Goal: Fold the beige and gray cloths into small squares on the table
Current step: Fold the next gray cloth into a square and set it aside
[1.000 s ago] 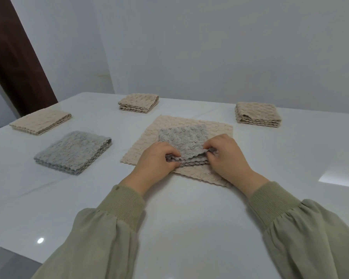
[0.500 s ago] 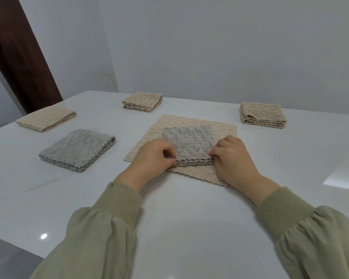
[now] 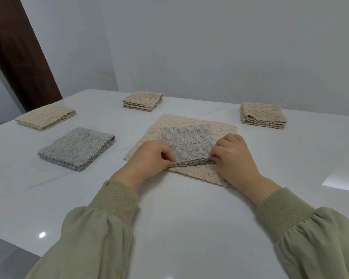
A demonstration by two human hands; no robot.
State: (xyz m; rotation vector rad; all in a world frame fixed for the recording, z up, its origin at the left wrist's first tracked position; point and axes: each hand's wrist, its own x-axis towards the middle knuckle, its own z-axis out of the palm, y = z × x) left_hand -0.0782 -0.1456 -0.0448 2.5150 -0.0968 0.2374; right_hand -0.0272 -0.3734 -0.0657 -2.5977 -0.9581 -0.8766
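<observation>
Risk, left side: the left hand (image 3: pixel 151 158) pinches the near-left corner of the folded gray cloth (image 3: pixel 187 144). If that pinch drags sideways, the stacked layers could likely shear and the wavy edges fan out of line.

Risk, centre: the gray cloth lies on top of an unfolded beige cloth (image 3: pixel 191 174), between the hands and reaching past them on the far side. Any sliding of the gray square would probably ruck the beige sheet underneath, which has yet to be folded.

Risk, right side: the right hand (image 3: pixel 235 158) grips the near-right corner; uneven lift between the two hands might let the top fold flop open.

Left hand: fingers curled, thumb and fingertips closed on the cloth's corner layers, heel resting on the beige cloth.

Right hand: same posture, fingers bent inward, clamped on the opposite corner.

Hands are apart, the gray cloth's near edge spanning between them, on the table (image 3: pixel 189 218).
</observation>
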